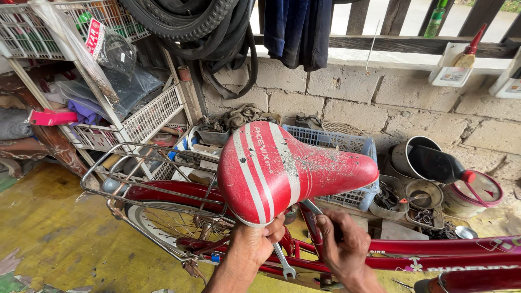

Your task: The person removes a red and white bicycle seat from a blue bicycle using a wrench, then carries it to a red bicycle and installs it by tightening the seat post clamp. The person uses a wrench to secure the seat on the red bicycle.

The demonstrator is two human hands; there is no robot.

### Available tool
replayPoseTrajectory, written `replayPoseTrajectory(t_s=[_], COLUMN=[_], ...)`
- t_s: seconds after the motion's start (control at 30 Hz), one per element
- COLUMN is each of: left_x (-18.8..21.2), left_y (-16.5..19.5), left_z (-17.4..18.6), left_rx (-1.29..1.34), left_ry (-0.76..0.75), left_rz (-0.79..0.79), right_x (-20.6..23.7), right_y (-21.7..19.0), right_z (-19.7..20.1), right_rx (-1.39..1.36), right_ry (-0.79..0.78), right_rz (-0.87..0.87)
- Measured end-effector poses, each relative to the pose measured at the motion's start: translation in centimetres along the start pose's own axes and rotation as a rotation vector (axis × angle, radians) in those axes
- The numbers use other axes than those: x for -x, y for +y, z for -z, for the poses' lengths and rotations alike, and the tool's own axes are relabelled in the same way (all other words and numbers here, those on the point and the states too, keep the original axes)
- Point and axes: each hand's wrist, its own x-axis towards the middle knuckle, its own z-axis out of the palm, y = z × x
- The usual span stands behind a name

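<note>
- Red with white stripes, and scuffed grey along the top: the bicycle saddle point(285, 171) fills the middle of the head view, its long axis running left to right, broad rear at the left, narrow nose pointing right and a little up.
- It sits atop the red bicycle frame point(434, 255), whose top tube runs off to the right edge; the chrome rear rack point(146, 168) stretches out behind it to the left.
- Left hand point(255, 244) comes up from the bottom edge, knuckles to the camera, fingers curled shut under the saddle's rear rim, gripping a silver spanner point(282, 263) that slants down to the right.
- Right hand point(342, 244) is just beside it, back of hand up, fingers folded around something under the saddle's nose; what they clamp is hidden.
- Top left corner: a red-and-white label card point(95, 37) hangs on a clear bag against the white wire shelving point(152, 114).
- Behind the saddle a blue plastic basket point(347, 144) rests by the grey block wall point(391, 103).
</note>
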Motion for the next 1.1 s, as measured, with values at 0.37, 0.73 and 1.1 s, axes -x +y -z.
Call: replayPoseTrajectory(t_s=[0.37, 0.73, 1.1], left_x=[0.1, 0.5, -0.6], left_y=[-0.3, -0.2, -2.1], left_z=[0.1, 0.4, 1.0], left_rx=[0.003, 0.016, -0.001], left_ry=[-0.031, -0.105, -0.056], left_rz=[-0.035, -0.062, -0.299], right_x=[4.9, 5.5, -0.2], right_y=[-0.5, -0.3, 2.4], right_z=[-5.5, -6.4, 4.6], right_rx=[-0.556, -0.426, -0.463], right_ry=[0.079, 0.007, -0.319], right_rz=[-0.366, -0.373, -0.811])
